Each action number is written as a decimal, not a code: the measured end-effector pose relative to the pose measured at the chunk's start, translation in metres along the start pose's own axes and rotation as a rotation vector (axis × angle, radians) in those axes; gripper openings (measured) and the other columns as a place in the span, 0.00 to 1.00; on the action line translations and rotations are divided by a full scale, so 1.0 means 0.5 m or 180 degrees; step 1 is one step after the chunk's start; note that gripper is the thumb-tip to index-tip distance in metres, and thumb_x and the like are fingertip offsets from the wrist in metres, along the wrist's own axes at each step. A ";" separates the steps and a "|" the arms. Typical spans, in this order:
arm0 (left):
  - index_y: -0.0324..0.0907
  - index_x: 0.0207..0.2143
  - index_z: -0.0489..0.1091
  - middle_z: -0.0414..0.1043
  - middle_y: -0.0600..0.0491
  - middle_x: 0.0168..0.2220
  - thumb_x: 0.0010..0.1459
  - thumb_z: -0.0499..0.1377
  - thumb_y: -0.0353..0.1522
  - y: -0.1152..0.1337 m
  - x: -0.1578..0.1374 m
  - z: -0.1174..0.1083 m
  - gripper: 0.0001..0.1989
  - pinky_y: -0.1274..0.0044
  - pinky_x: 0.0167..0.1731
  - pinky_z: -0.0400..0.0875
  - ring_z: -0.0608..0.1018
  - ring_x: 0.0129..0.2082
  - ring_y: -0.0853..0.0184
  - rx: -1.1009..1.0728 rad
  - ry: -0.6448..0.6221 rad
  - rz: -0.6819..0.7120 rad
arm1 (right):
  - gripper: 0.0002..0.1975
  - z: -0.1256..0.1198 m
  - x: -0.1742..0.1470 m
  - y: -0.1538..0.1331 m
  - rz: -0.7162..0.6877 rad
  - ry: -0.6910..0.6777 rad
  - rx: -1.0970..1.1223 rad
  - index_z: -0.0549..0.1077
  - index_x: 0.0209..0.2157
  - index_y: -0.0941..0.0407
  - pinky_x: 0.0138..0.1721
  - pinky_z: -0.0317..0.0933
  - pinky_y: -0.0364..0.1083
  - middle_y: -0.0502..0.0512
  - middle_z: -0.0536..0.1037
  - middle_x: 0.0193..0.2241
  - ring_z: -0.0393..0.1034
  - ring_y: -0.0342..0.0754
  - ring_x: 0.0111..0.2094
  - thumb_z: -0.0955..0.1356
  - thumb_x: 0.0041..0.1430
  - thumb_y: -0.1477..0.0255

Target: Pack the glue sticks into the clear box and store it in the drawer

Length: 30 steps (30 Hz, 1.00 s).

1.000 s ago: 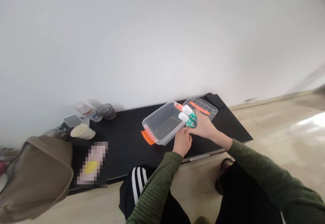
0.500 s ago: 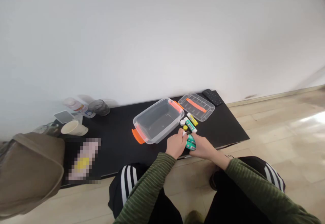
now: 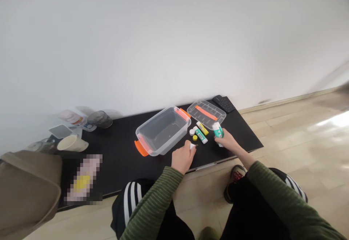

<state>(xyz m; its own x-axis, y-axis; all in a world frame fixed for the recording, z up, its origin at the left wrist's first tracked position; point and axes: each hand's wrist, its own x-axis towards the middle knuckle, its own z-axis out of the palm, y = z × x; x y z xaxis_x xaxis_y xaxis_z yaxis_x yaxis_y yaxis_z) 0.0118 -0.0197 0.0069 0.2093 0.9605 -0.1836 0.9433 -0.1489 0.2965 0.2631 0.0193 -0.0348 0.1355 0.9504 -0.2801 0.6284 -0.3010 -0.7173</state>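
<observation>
My left hand [image 3: 182, 158] pinches a small white cap [image 3: 192, 146] above the front of the black table. To its right, my right hand [image 3: 228, 141] is wrapped round a green-and-white glue stick [image 3: 217, 130], held tilted over the table. Between and behind the hands lie another green-and-white glue stick [image 3: 201, 135] and a yellow glue stick [image 3: 202, 128]. A loose white cap [image 3: 192, 132] and a yellow cap [image 3: 195, 138] sit left of them. Nearest my left hand is a clear plastic box [image 3: 174, 143] with orange latches, standing open.
The box's clear lid [image 3: 205, 118] with an orange handle lies behind the glue sticks, near a black keypad-like object [image 3: 225, 104]. At the left stand a paper cup [image 3: 72, 143], a dark crumpled-looking cup [image 3: 100, 119] and a white bottle [image 3: 69, 118]. A brown-hooded person [image 3: 29, 189] is close on the left.
My hands have parted. The right has moved right and up with a green-and-white glue stick, while the left stays low with the white cap. The view has shifted slightly.
</observation>
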 end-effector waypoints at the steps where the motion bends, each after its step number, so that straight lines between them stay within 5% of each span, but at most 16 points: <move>1: 0.45 0.44 0.61 0.77 0.51 0.33 0.68 0.41 0.45 0.007 0.004 0.006 0.17 0.74 0.32 0.64 0.80 0.36 0.58 0.0096 -0.0026 0.0052 | 0.16 0.008 0.012 0.003 0.0089 -0.0079 0.0213 0.66 0.41 0.56 0.28 0.60 0.42 0.51 0.76 0.31 0.71 0.47 0.30 0.67 0.48 0.69; 5: 0.43 0.45 0.62 0.77 0.49 0.34 0.67 0.41 0.46 0.017 0.022 0.022 0.19 0.73 0.33 0.67 0.80 0.37 0.57 0.0323 -0.0041 0.0144 | 0.20 0.032 0.039 -0.003 0.0128 -0.0026 0.0340 0.67 0.43 0.57 0.28 0.62 0.42 0.52 0.77 0.34 0.72 0.47 0.31 0.69 0.46 0.68; 16: 0.42 0.49 0.62 0.65 0.45 0.48 0.66 0.49 0.43 0.000 0.048 0.055 0.17 0.74 0.30 0.70 0.79 0.37 0.61 0.0665 0.0093 -0.0067 | 0.28 0.023 0.056 -0.061 -0.0035 0.0353 -0.0825 0.65 0.47 0.57 0.36 0.63 0.47 0.61 0.76 0.42 0.73 0.57 0.41 0.71 0.47 0.59; 21: 0.42 0.48 0.64 0.62 0.46 0.49 0.64 0.53 0.40 -0.005 0.065 0.077 0.14 0.75 0.30 0.72 0.77 0.41 0.61 0.0780 0.0278 -0.0022 | 0.29 0.016 0.048 -0.049 -0.0146 0.0268 -0.1576 0.65 0.50 0.56 0.37 0.62 0.49 0.63 0.72 0.48 0.72 0.59 0.43 0.71 0.46 0.62; 30: 0.43 0.50 0.64 0.62 0.45 0.50 0.63 0.55 0.38 -0.003 0.063 0.085 0.16 0.76 0.31 0.73 0.74 0.46 0.61 0.0692 0.0470 -0.0076 | 0.25 0.044 0.031 -0.028 -0.0444 0.0462 -0.1692 0.67 0.51 0.58 0.41 0.62 0.49 0.64 0.70 0.47 0.64 0.59 0.50 0.69 0.54 0.62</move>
<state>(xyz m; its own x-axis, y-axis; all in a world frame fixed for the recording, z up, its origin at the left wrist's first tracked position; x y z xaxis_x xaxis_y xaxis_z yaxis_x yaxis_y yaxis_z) 0.0277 0.0010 -0.0391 0.1617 0.9858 -0.0446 0.9841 -0.1576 0.0824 0.2394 0.0367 -0.0433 0.1040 0.9907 -0.0881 0.9419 -0.1265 -0.3111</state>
